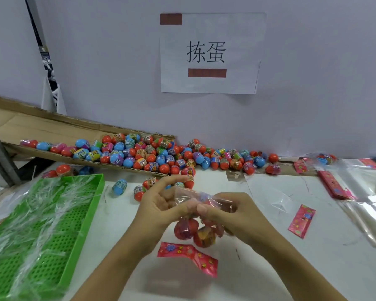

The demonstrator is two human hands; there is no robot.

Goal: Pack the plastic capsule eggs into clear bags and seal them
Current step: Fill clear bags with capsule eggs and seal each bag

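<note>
Head view: above the middle of the white bench (258, 253), near its front edge, the left hand (161, 205) and right hand (232, 216) both pinch the mouth of a clear bag (195, 222) holding capsule eggs (186, 229). A pink header card (189, 257) lies just beneath. Loose eggs (161, 155) heap along the rear edge; a green tray (52, 224) occupies the left side.

Held above the table centre: clear bag (201, 205) with red capsule eggs (186, 228) hanging inside, top pinched. Heaped at twelve o'clock: loose eggs (161, 153), red and blue. Stacked at three o'clock: spare clear bags (365, 192).
</note>
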